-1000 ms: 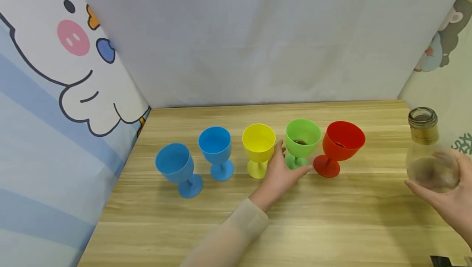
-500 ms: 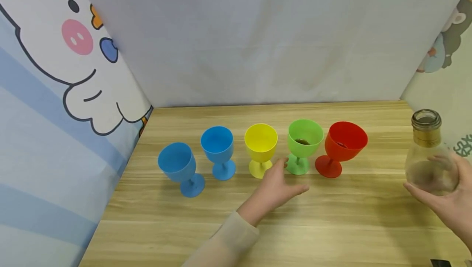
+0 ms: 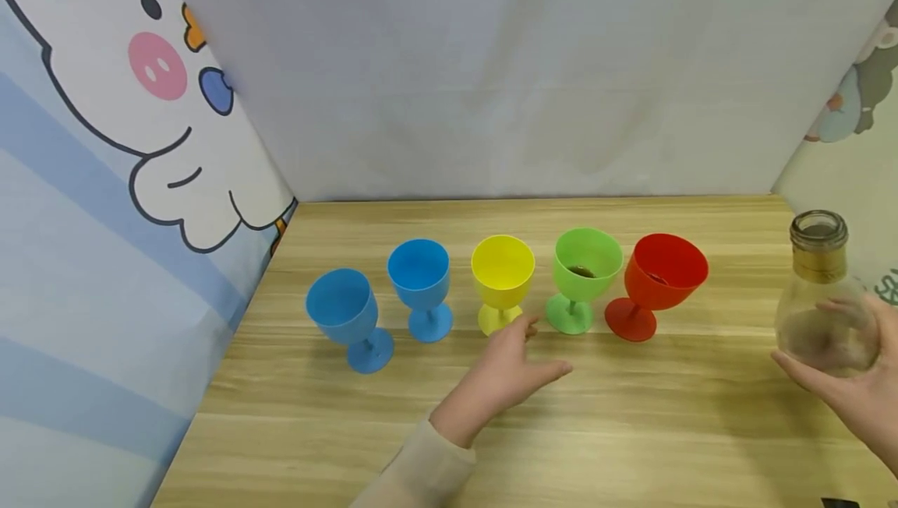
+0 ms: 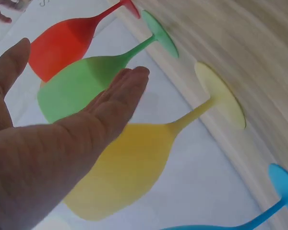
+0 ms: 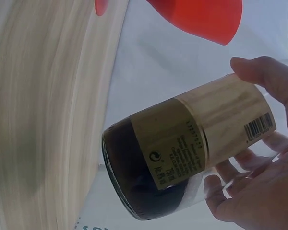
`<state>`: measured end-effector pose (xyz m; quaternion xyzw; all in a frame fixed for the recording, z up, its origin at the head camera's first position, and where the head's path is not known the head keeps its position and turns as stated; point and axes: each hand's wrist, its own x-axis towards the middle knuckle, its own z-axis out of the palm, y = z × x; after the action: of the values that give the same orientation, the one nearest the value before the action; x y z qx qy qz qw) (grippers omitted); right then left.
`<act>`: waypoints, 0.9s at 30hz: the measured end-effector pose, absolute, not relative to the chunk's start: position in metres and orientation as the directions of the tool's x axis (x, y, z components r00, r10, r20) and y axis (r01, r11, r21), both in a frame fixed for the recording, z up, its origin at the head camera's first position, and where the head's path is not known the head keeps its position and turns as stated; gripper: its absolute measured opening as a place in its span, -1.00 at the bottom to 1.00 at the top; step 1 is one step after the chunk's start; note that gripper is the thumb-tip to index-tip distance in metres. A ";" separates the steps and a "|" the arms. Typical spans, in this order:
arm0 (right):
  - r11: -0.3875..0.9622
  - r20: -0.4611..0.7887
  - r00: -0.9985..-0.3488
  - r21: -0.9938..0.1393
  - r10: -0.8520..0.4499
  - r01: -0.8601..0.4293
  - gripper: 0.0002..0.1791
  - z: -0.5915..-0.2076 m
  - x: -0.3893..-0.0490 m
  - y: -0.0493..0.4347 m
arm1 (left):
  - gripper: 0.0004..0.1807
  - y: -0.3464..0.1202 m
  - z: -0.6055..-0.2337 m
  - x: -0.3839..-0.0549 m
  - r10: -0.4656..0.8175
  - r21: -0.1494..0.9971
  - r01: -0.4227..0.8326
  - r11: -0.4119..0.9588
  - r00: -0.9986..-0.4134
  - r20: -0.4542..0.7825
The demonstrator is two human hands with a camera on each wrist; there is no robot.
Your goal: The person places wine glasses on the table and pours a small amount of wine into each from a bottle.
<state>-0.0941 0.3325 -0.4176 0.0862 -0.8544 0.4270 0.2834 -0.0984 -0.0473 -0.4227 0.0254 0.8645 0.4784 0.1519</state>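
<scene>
My right hand [image 3: 859, 395] grips a clear glass bottle [image 3: 819, 262] upright at the right, seemingly raised off the table. In the right wrist view the bottle [image 5: 168, 148] bears a gold and cream label and holds dark liquid low down. My left hand [image 3: 508, 372], thumb and fingers spread and holding nothing, hovers before the yellow goblet [image 3: 501, 278] and the green goblet [image 3: 585, 262]. Dark liquid lies in the green goblet and in the red goblet [image 3: 662, 278] beside it. Two blue goblets, one at the far left [image 3: 344, 309] and another [image 3: 419, 278] nearer the yellow one, show no liquid.
The goblets stand in a row across the wood-grain table [image 3: 617, 430]. A plain pale wall [image 3: 505, 87] rises at the back, and a cartoon-printed wall [image 3: 91, 259] borders the left. A small dark object [image 3: 839, 502] shows at the bottom right edge.
My left hand has drawn back from between the yellow and green goblets, towards the near left. The right hand keeps its hold on the bottle. The head view has shifted slightly.
</scene>
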 end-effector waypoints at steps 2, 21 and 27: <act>0.620 0.560 -0.823 -0.680 0.094 -0.392 0.00 -0.418 -0.093 0.332 | -0.06 -0.051 -0.422 -0.096 0.195 0.833 -0.101 0.543 -0.950 -0.242; 0.630 0.554 -0.826 -0.679 0.104 -0.376 0.00 -0.419 -0.095 0.324 | -0.10 -0.082 -0.430 -0.104 0.055 0.859 -0.126 0.495 -0.983 -0.176; 0.632 0.544 -0.831 -0.685 0.113 -0.362 0.04 -0.420 -0.095 0.323 | 0.08 -0.083 -0.436 -0.117 -0.007 0.898 -0.090 0.431 -0.995 -0.096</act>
<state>-0.0948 0.3234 -0.4200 0.0724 -0.8585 0.4227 0.2812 -0.1174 -0.0826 -0.4358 -0.0286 0.8449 0.5328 0.0387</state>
